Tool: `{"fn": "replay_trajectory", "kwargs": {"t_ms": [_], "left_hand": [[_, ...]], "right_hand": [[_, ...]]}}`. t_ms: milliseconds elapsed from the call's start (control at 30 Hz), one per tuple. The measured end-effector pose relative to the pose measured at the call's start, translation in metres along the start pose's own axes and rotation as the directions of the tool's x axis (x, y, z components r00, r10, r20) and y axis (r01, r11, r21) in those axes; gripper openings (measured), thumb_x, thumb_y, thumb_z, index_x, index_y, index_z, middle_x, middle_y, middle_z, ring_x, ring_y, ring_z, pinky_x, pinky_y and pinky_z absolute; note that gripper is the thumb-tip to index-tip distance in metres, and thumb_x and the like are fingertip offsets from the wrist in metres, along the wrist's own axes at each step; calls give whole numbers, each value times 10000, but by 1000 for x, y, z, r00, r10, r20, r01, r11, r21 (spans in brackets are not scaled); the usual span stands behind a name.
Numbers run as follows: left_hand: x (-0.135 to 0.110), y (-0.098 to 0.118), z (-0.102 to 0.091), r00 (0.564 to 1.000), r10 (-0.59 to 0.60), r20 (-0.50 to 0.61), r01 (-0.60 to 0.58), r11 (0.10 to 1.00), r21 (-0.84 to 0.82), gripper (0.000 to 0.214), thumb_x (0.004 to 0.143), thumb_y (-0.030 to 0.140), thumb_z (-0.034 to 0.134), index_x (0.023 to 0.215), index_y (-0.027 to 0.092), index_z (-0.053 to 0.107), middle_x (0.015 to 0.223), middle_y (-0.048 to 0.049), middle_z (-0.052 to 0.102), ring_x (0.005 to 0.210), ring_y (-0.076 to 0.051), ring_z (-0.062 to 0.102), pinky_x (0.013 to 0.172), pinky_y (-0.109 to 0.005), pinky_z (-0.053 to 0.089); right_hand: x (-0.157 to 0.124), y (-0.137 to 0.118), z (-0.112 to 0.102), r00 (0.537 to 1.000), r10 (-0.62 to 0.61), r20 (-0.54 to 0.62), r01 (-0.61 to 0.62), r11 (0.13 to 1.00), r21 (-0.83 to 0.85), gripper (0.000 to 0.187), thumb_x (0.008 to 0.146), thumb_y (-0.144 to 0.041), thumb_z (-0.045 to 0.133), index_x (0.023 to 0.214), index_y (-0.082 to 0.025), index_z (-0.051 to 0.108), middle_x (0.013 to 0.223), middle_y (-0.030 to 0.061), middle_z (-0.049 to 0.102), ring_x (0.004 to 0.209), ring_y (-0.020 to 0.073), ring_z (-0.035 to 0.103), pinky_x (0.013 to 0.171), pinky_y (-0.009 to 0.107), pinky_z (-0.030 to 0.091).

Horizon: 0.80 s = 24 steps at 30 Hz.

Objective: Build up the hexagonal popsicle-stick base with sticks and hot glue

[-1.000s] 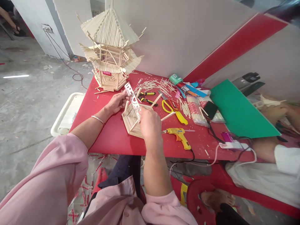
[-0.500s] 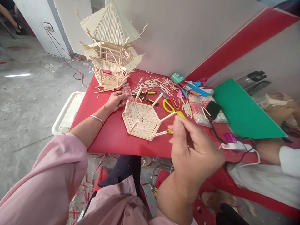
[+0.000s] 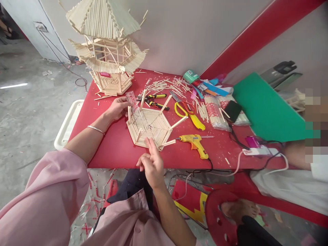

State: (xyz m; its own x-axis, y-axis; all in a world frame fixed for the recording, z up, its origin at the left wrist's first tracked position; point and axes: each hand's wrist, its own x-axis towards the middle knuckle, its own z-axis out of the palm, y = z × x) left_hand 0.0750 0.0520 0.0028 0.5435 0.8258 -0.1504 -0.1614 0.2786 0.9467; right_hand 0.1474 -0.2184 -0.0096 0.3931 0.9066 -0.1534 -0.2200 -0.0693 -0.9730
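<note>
A flat hexagonal base of wooden sticks (image 3: 151,127), with short posts standing at its corners, lies on the red table (image 3: 115,147). My left hand (image 3: 117,107) is closed on a clear plastic ruler (image 3: 133,101) at the base's far left corner. My right hand (image 3: 151,164) hovers at the table's front edge, just before the base. Two of its fingers stretch toward the base and I see nothing in it.
A tall stick pagoda model (image 3: 107,51) stands at the back left. Pliers (image 3: 153,102), yellow scissors (image 3: 185,114), a yellow glue gun (image 3: 194,143), stick bundles (image 3: 215,118), a phone (image 3: 232,111) and a green board (image 3: 263,109) lie to the right. Another person (image 3: 294,177) sits at the right. A white tray (image 3: 67,124) stands to the left.
My right hand left the ruler on the base, lifted to the right with pinched fingers, then came down to the front edge. My left hand kept the ruler at the far corner.
</note>
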Motion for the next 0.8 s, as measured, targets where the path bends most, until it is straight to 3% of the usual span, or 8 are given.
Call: {"fn": "replay_trajectory", "kwargs": {"t_ms": [167,333,500,633,800], "left_hand": [[-1,4,-3,998,-36,49,35,999,33,243,627,198,802,694,153,573,528,21,613,352,-87,516,329,-189,367],[1,5,-12,992,-59,113,47,993,106,216,655,220,811,688,159,607,491,37,537,313,-46,394,302,-172,158],[-1,15,-22,976,-197,96,169,955,243,267,697,229,820,587,156,588,462,30,473,327,-20,329,355,-158,144],[-5,26,-22,944,-299,143,241,915,322,320,700,252,848,574,153,572,407,40,398,302,-14,280,328,-161,114],[-8,30,-18,939,-335,73,287,885,366,369,723,264,843,547,179,529,375,46,355,278,-40,291,276,-170,147]], "right_hand": [[9,7,1,1000,5,16,-6,998,68,792,826,-176,555,1584,-345,397,1666,171,363,553,43,577,429,204,463],[7,8,-1,1000,19,-10,-18,995,97,711,820,-194,567,1523,-289,510,1554,169,531,537,51,555,422,208,445],[6,8,-4,998,48,-43,-41,989,145,649,829,-214,586,1477,-258,571,1421,166,652,509,63,538,435,235,438],[3,10,-6,998,57,-15,-54,988,146,642,858,-233,572,1500,-234,548,1126,123,782,503,87,535,460,250,444],[3,5,-7,998,61,15,-62,989,135,633,892,-272,559,1519,-192,521,788,45,765,498,110,537,478,253,457]]}}
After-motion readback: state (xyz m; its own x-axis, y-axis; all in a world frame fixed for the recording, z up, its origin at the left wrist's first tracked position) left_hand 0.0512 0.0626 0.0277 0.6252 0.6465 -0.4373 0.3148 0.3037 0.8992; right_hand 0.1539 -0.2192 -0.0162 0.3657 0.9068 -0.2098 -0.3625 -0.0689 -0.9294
